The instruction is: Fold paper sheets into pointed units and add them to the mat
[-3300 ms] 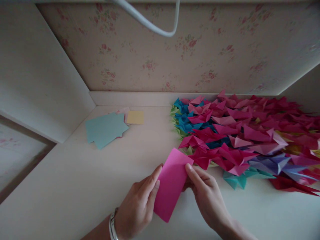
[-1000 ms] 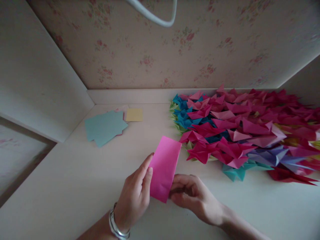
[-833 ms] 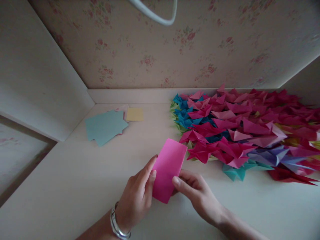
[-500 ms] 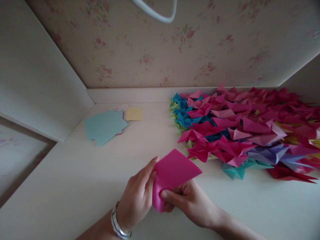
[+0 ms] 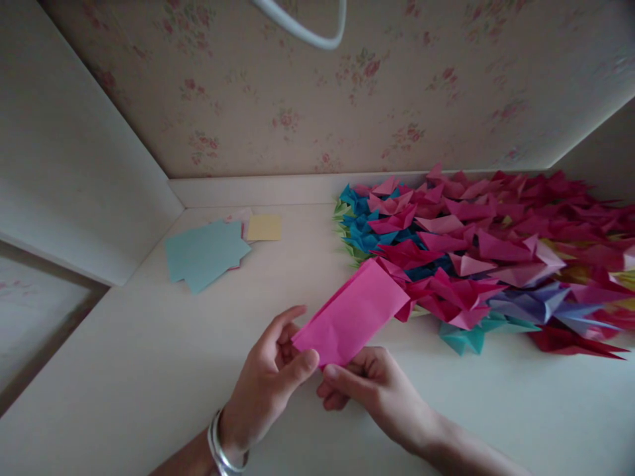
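Observation:
A pink sheet of origami paper point(image 5: 354, 314), folded into a narrow rectangle, is held over the white desk and slants up to the right. My left hand point(image 5: 270, 373) pinches its lower left corner, thumb on top and the index finger raised off the paper. My right hand point(image 5: 372, 390) grips the lower edge near the same corner, with the thumb in front and the other fingers curled behind. A slight gap shows between the layers along the upper left edge. The far end of the sheet overlaps the nearest folded paper cranes point(image 5: 456, 291) in the view.
Many folded cranes in pink, blue, green, purple and red cover the desk's right side. At the left lie pale teal paper sheets point(image 5: 206, 254) and a small yellow square point(image 5: 264, 227). A white cable point(image 5: 307, 33) hangs before the floral wall point(image 5: 297, 99).
The pink paper stood more upright between my hands, then was bent and turned. Now it slants to the right, and both hands hold it at its lower left end.

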A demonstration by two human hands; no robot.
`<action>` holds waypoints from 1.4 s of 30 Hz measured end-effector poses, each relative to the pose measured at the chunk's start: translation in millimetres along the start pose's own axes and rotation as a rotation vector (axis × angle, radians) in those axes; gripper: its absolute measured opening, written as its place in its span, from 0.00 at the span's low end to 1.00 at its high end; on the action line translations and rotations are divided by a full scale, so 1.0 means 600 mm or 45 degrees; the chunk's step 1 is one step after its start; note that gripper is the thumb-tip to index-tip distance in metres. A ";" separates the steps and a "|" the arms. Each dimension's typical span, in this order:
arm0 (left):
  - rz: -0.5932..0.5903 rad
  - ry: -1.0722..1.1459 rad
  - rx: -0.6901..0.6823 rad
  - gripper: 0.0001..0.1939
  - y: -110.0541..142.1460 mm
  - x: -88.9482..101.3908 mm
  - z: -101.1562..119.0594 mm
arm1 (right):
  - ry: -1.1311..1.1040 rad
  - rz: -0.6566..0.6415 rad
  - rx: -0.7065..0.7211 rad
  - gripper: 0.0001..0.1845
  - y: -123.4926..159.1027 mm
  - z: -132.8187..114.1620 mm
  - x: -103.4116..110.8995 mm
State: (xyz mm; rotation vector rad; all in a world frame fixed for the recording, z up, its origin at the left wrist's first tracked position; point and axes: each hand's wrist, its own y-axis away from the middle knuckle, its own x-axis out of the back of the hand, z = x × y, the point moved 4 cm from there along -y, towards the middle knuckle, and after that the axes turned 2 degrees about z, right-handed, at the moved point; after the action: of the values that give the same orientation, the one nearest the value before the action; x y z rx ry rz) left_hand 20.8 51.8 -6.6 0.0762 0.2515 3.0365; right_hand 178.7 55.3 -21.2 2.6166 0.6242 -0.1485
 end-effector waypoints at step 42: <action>0.135 -0.375 -0.014 0.21 -0.009 0.018 0.007 | -0.180 0.717 0.509 0.16 -0.004 -0.022 0.104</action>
State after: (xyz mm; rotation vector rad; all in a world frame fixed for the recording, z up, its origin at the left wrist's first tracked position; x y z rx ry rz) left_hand 10.8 58.8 -2.7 0.5471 0.2121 3.0738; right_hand 233.2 87.9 -23.0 3.0116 -0.2285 -0.3012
